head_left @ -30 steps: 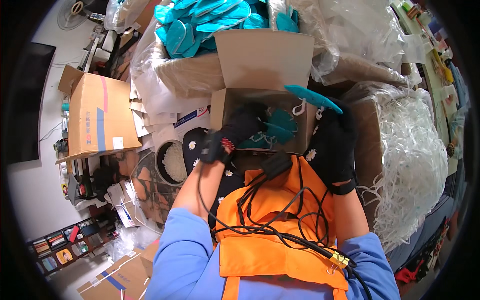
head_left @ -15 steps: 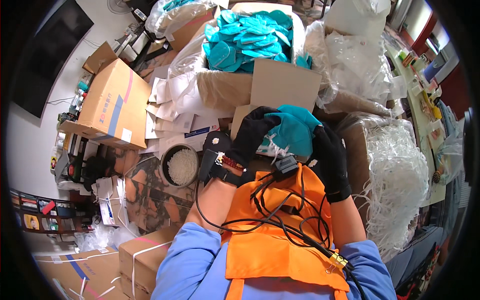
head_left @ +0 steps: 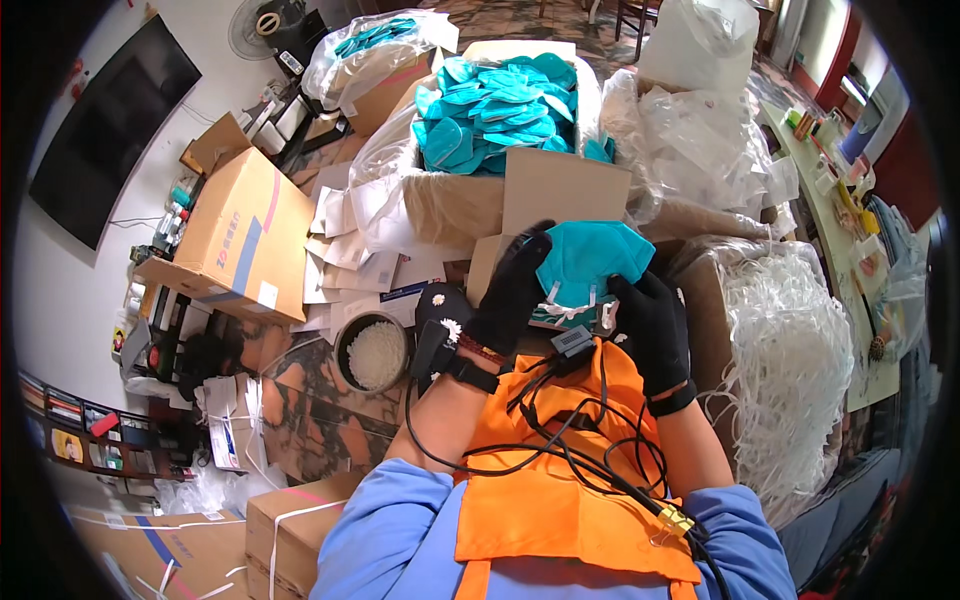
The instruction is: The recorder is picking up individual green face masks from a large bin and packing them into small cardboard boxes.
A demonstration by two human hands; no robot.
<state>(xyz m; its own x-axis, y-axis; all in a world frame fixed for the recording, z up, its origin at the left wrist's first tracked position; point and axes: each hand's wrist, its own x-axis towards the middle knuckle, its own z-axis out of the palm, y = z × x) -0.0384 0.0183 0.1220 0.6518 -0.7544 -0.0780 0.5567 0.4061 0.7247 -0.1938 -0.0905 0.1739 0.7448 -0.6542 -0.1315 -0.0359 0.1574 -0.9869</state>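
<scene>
Sitting over an open cardboard box [head_left: 567, 190], you hold a teal face mask [head_left: 590, 262] stretched between two black-gloved hands. Your left hand [head_left: 508, 295] has its fingers closed on the mask's left edge; your right hand [head_left: 650, 325] pinches the lower right edge, thumb on the near face. How the fingers curl behind the mask you cannot tell from here. The mask is above the box opening, far of your orange apron [head_left: 560, 510], with white straps [head_left: 555, 291] hanging from its near edge. More teal material shows just below it.

Black cables [head_left: 540, 462] loop across your apron to a small dark device [head_left: 573, 341] near the box, and a gold clip [head_left: 677, 520] grips them at the right.

On the far side, a plastic-lined carton [head_left: 455, 207] brims with a pile of teal masks [head_left: 500, 112]. To your right, white strings [head_left: 790, 345] spill over a brown carton [head_left: 706, 310]. To your left, a round bowl [head_left: 346, 372] of white bits [head_left: 377, 355] rests on the patterned floor [head_left: 315, 410], near a tall carton [head_left: 250, 240] with an open flap. A dark television [head_left: 115, 130] hangs on the wall at far left.
</scene>
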